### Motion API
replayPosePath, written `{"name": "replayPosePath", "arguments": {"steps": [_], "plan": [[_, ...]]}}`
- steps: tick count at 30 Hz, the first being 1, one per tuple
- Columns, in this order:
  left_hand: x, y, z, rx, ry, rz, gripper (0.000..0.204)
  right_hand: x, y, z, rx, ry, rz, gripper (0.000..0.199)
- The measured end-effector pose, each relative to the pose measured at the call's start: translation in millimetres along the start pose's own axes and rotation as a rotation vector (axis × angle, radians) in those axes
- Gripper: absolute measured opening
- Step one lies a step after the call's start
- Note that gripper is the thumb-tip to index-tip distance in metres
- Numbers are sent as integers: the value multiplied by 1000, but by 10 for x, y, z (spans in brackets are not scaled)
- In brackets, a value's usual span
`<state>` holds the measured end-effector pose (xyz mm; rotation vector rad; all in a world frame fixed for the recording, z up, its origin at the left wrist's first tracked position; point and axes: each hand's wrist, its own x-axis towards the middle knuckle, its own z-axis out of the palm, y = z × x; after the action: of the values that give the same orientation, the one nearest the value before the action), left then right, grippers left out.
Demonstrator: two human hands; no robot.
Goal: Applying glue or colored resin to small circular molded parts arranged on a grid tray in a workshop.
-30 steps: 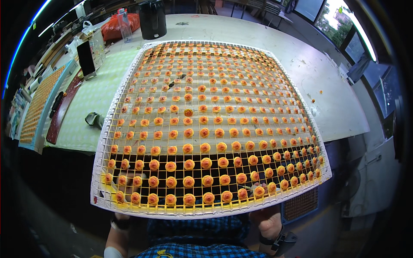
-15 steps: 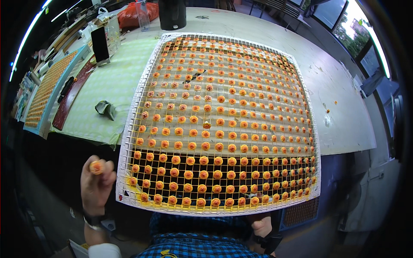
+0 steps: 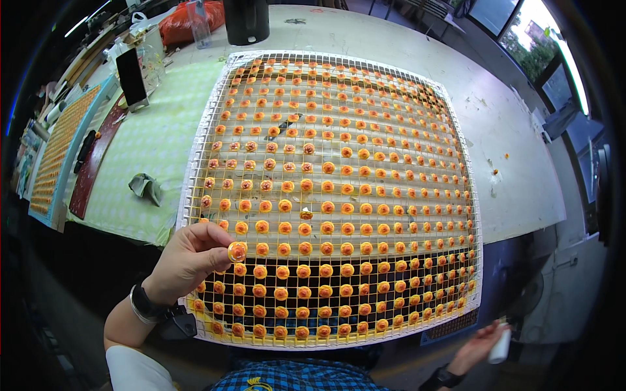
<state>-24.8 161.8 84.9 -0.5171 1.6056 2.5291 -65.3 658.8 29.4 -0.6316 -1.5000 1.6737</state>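
A white-edged mesh frame (image 3: pixel 190 182) with yellow netting stretches before me, tilted up. Rows of small orange-and-yellow rose-shaped pieces (image 3: pixel 347 229) sit on its grid. At the near left part of the frame, my left hand (image 3: pixel 189 257) pinches one such rose-shaped piece (image 3: pixel 237 251) between thumb and fingertips, just over the netting. To the right, beyond the frame's near corner, my right hand (image 3: pixel 479 347) is closed around a small white bottle (image 3: pixel 499 348). One piece (image 3: pixel 306 214) near the middle looks different, with a pale top.
The frame leans over a white table (image 3: pixel 502 117). Left of it lie a pale green cloth (image 3: pixel 173 98), a crumpled grey-green cloth (image 3: pixel 145 188) and a propped phone (image 3: pixel 132 77). A second frame in light blue (image 3: pixel 62 156) stands at far left. A black container (image 3: pixel 248 23) is behind.
My left hand has moved right with its rose-shaped piece, from beside the frame to over it. My right hand has come out from beneath the near edge to the right, showing the white bottle.
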Motion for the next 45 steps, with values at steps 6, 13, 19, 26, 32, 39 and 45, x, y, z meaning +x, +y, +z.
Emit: {"name": "replayPosePath", "arguments": {"steps": [6, 13, 19, 26, 32, 39, 45], "plan": [[78, -122, -104, 57, 3, -161, 13, -844, -859, 1390, 93, -1070, -297, 40], [143, -239, -176, -98, -72, -158, 14, -1509, -459, 2555, -252, -1639, -416, 27], [174, -221, -224, -178, -87, -180, 14, -1764, -219, 2880, -420, -1797, -401, 32], [219, -227, -242, -282, -146, -247, 17, -1855, -82, 2929, -501, -1794, -479, 34], [247, -302, -263, -338, -180, -276, 16, -1904, -46, 2909, -436, -1644, -408, 35], [218, -261, -259, -330, -175, -261, 16, -1844, -803, 2472, -135, -1682, 269, 38], [210, -234, -205, -309, -228, -256, 16, -2041, -825, 2102, 69, -1589, 306, 57]]}}
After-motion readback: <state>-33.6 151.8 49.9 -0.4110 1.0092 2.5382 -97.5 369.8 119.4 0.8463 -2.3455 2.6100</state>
